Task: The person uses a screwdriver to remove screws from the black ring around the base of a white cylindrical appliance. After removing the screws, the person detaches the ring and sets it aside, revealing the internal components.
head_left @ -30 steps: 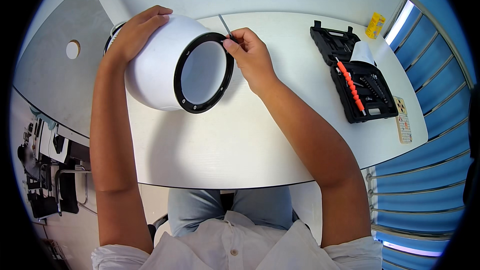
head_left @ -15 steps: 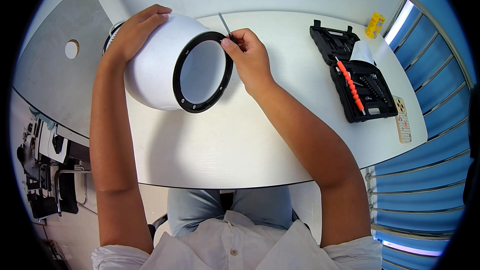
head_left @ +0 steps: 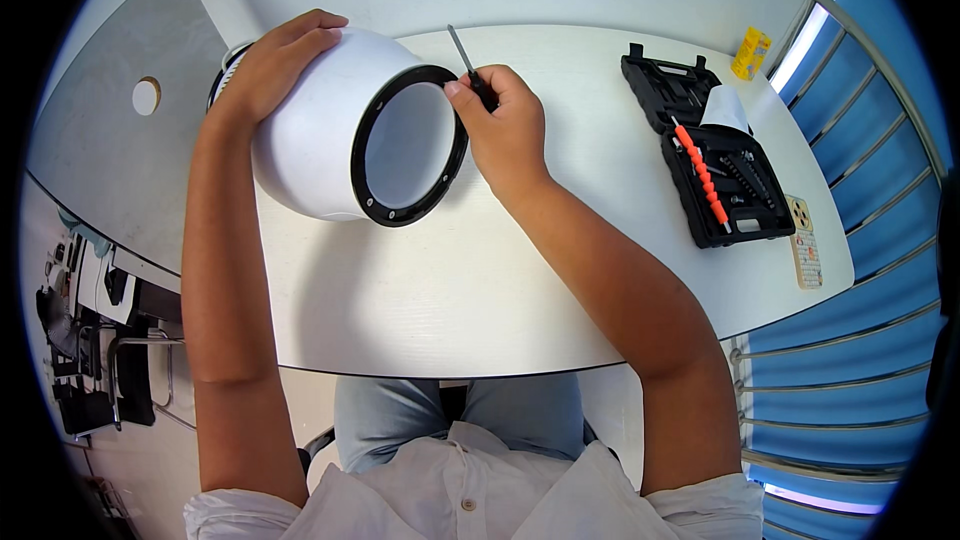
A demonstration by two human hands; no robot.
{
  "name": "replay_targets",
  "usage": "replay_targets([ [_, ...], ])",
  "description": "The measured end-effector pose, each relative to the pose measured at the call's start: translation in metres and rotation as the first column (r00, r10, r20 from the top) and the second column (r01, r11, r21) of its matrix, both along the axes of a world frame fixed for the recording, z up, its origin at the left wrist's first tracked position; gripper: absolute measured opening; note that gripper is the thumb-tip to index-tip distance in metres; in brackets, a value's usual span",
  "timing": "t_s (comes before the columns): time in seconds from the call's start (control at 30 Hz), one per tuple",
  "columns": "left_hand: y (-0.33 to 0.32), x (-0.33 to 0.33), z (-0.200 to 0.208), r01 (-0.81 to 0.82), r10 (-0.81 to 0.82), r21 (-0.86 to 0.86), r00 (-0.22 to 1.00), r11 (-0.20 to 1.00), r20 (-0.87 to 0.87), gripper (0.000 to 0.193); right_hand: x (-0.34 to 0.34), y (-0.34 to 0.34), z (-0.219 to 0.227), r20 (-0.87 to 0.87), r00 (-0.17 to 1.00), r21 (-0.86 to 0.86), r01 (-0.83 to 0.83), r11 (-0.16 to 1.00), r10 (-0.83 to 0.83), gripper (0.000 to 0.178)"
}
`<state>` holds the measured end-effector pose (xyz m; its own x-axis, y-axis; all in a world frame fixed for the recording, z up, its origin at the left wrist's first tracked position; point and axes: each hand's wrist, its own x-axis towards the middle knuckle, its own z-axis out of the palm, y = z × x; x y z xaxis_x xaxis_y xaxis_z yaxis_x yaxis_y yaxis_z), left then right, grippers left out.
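A white rounded appliance housing [head_left: 310,150] lies on its side on the white table, its round opening turned toward the right. Around that opening runs a black ring [head_left: 366,180] with several small screws in it. My left hand [head_left: 280,65] is wrapped over the top of the housing and grips it. In the closed fingers of my right hand [head_left: 505,125] is a screwdriver [head_left: 480,90] with a black handle, its metal shaft pointing up and away. The thumb of that hand is at the ring's right edge; whether it touches is unclear.
An unfolded black tool case [head_left: 690,225] lies on the table's right side, with an orange flexible shaft [head_left: 703,172] across it. Beside it are a pale remote control [head_left: 805,250] and a yellow box [head_left: 750,52]. Metal railings [head_left: 875,205] stand to the right, a grey tabletop [head_left: 110,150] to the left.
My right hand has shifted slightly right and down with the screwdriver, whose black handle now shows more. The left hand and the housing have barely moved.
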<state>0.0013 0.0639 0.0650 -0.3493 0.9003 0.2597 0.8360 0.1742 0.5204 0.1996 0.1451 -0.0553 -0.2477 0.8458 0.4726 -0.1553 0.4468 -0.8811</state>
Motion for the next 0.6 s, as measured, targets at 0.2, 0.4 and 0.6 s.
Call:
replay_targets([
  [0.2, 0.0005, 0.0012, 0.0003, 0.013, -0.013, 0.006, 1.0, 1.0, 0.003, 0.051, -0.0004, -0.0011, 0.0, -0.023, 1.0, 0.011, 0.018, 1.0, -0.018, 0.018],
  [0.4, -0.0002, 0.0016, 0.0003, 0.015, -0.015, 0.006, 1.0, 1.0, 0.019, 0.051, 0.0002, -0.0026, 0.0009, -0.073, 0.997, -0.054, -0.014, 0.998, 0.01, 0.016],
  [0.6, -0.0007, 0.0027, 0.0011, 0.014, -0.014, 0.011, 1.0, 1.0, 0.007, 0.05, 0.0009, -0.0031, 0.0019, -0.063, 0.998, -0.084, -0.025, 0.996, 0.02, 0.013],
])
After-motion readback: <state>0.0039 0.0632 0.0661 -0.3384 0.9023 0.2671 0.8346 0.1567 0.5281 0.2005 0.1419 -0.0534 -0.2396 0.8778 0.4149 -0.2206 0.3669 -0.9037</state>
